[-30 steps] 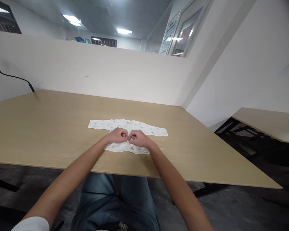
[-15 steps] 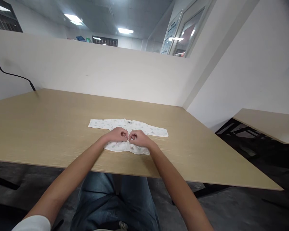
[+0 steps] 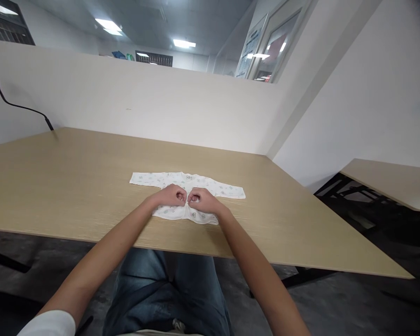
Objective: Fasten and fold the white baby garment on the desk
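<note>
A small white long-sleeved baby shirt (image 3: 227, 190) with a scattered print lies spread on the table, sleeves stretched to both sides and collar facing away from me. My left hand (image 3: 173, 195) is closed in a pinch on the left side of its front seam. Opposite it, almost touching, my right hand (image 3: 201, 200) pinches the right side of the same seam. Both hands rest at the middle of the shirt and cover part of its body. Whatever small fastening lies between the fingertips is too small to make out.
The wooden table (image 3: 91, 172) reaches back to a low white partition (image 3: 161, 107). A black cable (image 3: 24, 109) hangs down to the table's far left corner. At the right, beyond a white wall, stands another table (image 3: 388, 182). My legs are under the near edge.
Both hands stay pinched at the shirt's front seam with hardly any movement. The whole view has shifted very slightly.
</note>
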Demonstrator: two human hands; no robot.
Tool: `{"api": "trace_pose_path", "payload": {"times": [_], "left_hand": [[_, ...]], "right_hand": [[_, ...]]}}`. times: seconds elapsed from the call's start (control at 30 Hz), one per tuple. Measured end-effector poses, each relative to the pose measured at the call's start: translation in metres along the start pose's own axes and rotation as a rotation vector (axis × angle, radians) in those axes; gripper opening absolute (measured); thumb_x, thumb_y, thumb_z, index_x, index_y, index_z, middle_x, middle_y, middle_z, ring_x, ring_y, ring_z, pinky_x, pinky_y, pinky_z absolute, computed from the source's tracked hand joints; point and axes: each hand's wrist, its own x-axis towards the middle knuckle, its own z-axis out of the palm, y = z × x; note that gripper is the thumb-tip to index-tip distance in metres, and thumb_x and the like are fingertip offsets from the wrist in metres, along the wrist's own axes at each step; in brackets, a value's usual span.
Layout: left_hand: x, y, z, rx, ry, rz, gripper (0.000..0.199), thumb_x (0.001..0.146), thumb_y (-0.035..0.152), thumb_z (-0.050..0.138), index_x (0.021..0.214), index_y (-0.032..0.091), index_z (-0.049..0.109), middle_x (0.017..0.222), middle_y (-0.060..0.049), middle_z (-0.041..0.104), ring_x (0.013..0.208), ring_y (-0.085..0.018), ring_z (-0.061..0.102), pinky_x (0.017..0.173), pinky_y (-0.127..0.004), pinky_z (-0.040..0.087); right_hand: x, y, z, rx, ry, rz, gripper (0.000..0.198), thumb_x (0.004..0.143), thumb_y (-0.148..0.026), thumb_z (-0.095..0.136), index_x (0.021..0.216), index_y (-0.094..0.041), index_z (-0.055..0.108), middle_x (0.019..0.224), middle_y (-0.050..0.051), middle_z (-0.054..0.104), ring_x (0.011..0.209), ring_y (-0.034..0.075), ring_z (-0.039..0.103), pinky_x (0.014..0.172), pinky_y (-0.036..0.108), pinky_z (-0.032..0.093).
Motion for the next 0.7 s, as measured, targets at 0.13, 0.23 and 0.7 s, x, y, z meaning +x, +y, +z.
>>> {"api": "trace_pose_path", "payload": {"times": [0.13,0.23,0.7], "left_hand": [[0.0005,-0.0017,0.0008,0.005,0.010,0.009,0.011,0.063,0.020,0.059,0.070,0.017,0.068,0.062,0.002,0.054,0.061,-0.012,0.046,0.057,-0.024,0.032],[0.0007,-0.0033,0.0011,-0.011,0.010,0.015,0.011,0.064,0.021,0.059,0.070,0.017,0.067,0.063,0.002,0.056,0.061,-0.012,0.046,0.058,-0.024,0.033],[0.0004,-0.0034,0.0016,0.023,0.010,0.036,0.010,0.064,0.020,0.057,0.070,0.017,0.066,0.063,0.003,0.053,0.061,-0.012,0.045,0.057,-0.025,0.031]], "right_hand": [[0.0004,0.0009,0.0020,0.008,0.018,-0.012,0.008,0.079,-0.016,0.066,0.082,-0.019,0.072,0.086,0.002,0.065,0.082,0.015,0.058,0.075,0.025,0.043],[0.0015,0.0019,0.0031,-0.008,0.010,0.002,0.006,0.085,-0.023,0.066,0.081,-0.019,0.069,0.086,0.003,0.065,0.083,0.016,0.058,0.076,0.026,0.043],[0.0027,0.0036,0.0057,-0.082,-0.070,0.002,0.016,0.096,-0.026,0.053,0.087,-0.018,0.064,0.090,0.005,0.061,0.090,0.019,0.054,0.083,0.030,0.042]]}}
